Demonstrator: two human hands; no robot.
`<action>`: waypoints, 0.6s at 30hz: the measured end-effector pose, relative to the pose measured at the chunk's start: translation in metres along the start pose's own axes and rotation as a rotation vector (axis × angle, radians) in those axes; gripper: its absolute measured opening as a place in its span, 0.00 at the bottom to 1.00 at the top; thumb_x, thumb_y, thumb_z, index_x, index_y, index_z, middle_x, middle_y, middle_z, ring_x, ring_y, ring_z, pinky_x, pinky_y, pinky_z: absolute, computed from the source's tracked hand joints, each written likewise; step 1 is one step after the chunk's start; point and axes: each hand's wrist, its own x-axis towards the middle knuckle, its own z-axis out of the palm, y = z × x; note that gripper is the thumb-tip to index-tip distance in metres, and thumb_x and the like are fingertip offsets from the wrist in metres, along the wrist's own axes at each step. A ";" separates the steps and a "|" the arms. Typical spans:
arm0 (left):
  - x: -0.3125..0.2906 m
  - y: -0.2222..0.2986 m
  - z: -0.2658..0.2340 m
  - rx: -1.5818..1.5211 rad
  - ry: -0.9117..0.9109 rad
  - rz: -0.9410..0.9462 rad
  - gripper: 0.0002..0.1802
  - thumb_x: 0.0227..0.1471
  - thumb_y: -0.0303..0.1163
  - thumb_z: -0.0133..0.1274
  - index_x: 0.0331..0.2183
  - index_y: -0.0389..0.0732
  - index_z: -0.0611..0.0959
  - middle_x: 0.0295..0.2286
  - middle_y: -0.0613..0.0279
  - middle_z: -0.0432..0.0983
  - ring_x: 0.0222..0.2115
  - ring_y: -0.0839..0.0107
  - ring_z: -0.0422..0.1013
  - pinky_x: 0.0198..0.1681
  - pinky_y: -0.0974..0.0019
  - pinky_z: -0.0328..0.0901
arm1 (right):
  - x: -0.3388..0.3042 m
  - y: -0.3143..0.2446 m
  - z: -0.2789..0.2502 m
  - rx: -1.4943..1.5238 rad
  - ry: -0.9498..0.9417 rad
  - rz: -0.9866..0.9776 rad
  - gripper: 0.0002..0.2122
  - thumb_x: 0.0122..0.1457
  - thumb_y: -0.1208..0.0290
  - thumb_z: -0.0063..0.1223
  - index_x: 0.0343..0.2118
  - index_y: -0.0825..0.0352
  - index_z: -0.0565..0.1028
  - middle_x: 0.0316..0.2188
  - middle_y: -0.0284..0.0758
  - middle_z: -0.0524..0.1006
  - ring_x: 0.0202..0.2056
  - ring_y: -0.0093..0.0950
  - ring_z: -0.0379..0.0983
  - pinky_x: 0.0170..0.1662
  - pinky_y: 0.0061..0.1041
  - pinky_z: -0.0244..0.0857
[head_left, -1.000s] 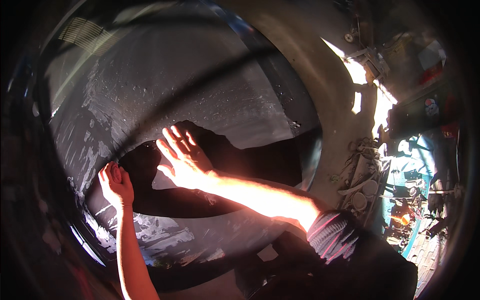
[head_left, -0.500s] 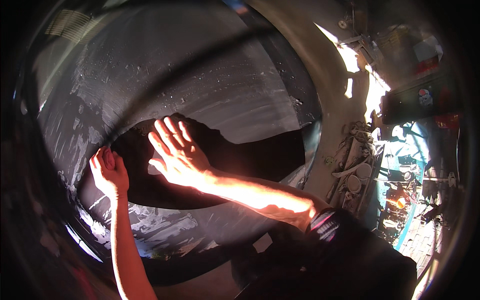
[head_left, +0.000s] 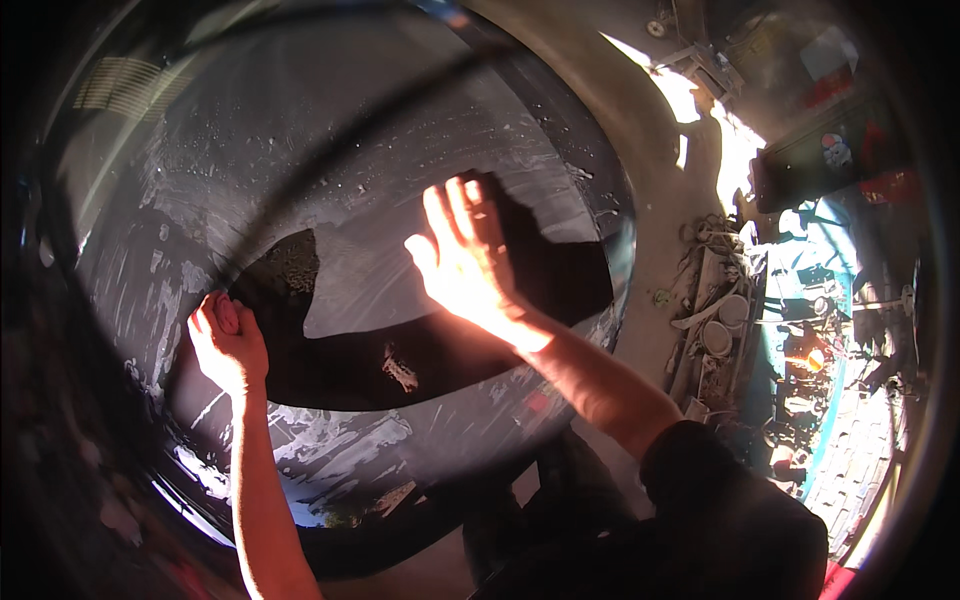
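A large, curved, dark glossy panel (head_left: 300, 110), like a vehicle's body panel, fills the left and middle of the view. Whitish smears and wet-looking specks streak its surface. On it, right of centre, lies my right hand (head_left: 465, 260), palm down with fingers stretched, brightly sunlit and holding nothing. At the panel's left part, my left hand (head_left: 230, 350) is curled around a small reddish wad (head_left: 228, 315), whose kind I cannot make out. Dark shadows of my arms and body cover the near half of the panel. A pale patch (head_left: 400, 368) shows between the two hands.
Brown ground (head_left: 655, 200) borders the panel on the right. Beyond lie round pale lids (head_left: 716, 338) among jumbled tools, a bluish sunlit sheet (head_left: 835, 240), and a dark box (head_left: 825, 175). Further back stands a small dusty frame (head_left: 705, 70).
My right hand has moved right and slightly away across the panel, its shadow moving with it. My left hand stays nearly in place, still curled. The view has shifted slightly.
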 end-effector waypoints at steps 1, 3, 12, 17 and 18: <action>0.001 0.003 0.002 -0.003 -0.014 0.010 0.18 0.60 0.30 0.66 0.52 0.44 0.86 0.46 0.56 0.82 0.47 0.52 0.82 0.52 0.53 0.76 | -0.017 -0.047 0.008 0.109 -0.045 -0.063 0.35 0.74 0.47 0.57 0.73 0.70 0.70 0.74 0.59 0.65 0.75 0.60 0.61 0.77 0.61 0.57; -0.001 0.003 0.008 -0.012 -0.045 0.031 0.18 0.61 0.30 0.66 0.52 0.43 0.86 0.46 0.55 0.82 0.48 0.51 0.81 0.52 0.53 0.76 | -0.061 -0.128 0.027 0.325 -0.096 -0.215 0.36 0.73 0.45 0.57 0.73 0.69 0.70 0.77 0.57 0.62 0.78 0.58 0.56 0.79 0.62 0.50; -0.004 -0.005 0.007 -0.022 -0.051 0.042 0.16 0.64 0.33 0.64 0.52 0.42 0.86 0.47 0.53 0.82 0.48 0.49 0.80 0.54 0.51 0.75 | -0.018 0.155 -0.040 -0.319 0.133 0.191 0.32 0.77 0.50 0.51 0.71 0.75 0.72 0.71 0.60 0.72 0.72 0.60 0.67 0.77 0.55 0.58; 0.002 0.000 0.003 0.045 -0.088 0.033 0.18 0.62 0.33 0.65 0.53 0.43 0.86 0.47 0.53 0.82 0.49 0.49 0.80 0.53 0.49 0.75 | -0.037 0.070 -0.029 -0.258 0.147 0.255 0.28 0.71 0.53 0.55 0.66 0.70 0.77 0.68 0.61 0.73 0.69 0.61 0.68 0.72 0.58 0.62; 0.002 -0.008 0.000 0.054 -0.073 0.041 0.18 0.62 0.33 0.64 0.53 0.43 0.86 0.47 0.53 0.82 0.49 0.48 0.80 0.53 0.49 0.75 | -0.046 0.009 -0.027 -0.190 0.077 0.190 0.28 0.69 0.53 0.56 0.65 0.68 0.77 0.67 0.61 0.74 0.67 0.62 0.69 0.70 0.59 0.63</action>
